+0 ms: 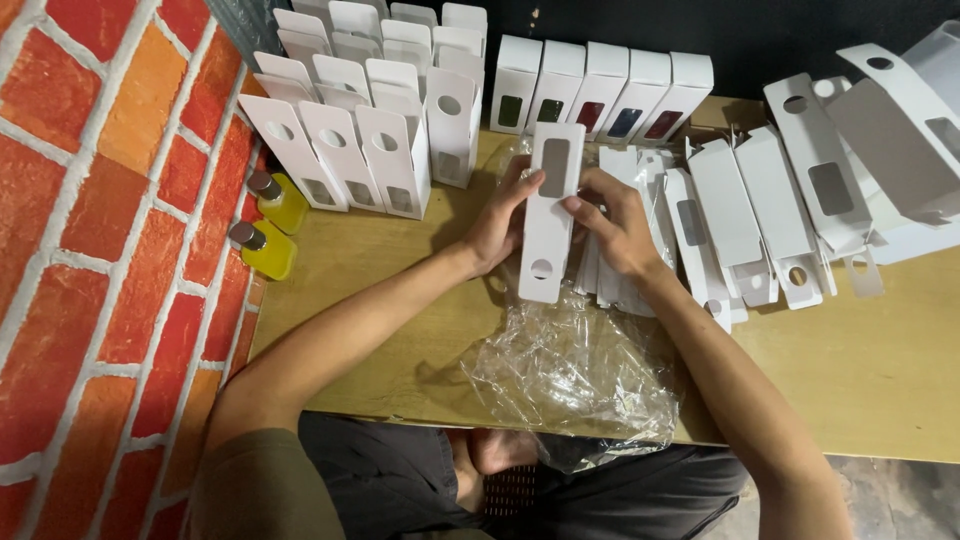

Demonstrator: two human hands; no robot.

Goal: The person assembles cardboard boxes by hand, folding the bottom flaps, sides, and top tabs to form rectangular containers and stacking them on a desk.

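Both hands hold one flat white carton blank (548,215) with a rectangular window near its top and a round hole near its bottom. My left hand (498,222) grips its left edge. On the right edge, my right hand (612,222) pinches it with the fingers. The carton stands above the low wooden table (880,350). Behind my right hand lies a stack of more flat white cartons (640,190). Crumpled clear plastic wrap (575,365) lies under and in front of the hands.
Several opened white boxes (370,130) stand at the back left. A row of closed windowed boxes (600,90) stands at the back centre. Unfolded cartons (800,190) are heaped at right. Two yellow bottles (268,225) sit by the brick-patterned wall (110,230).
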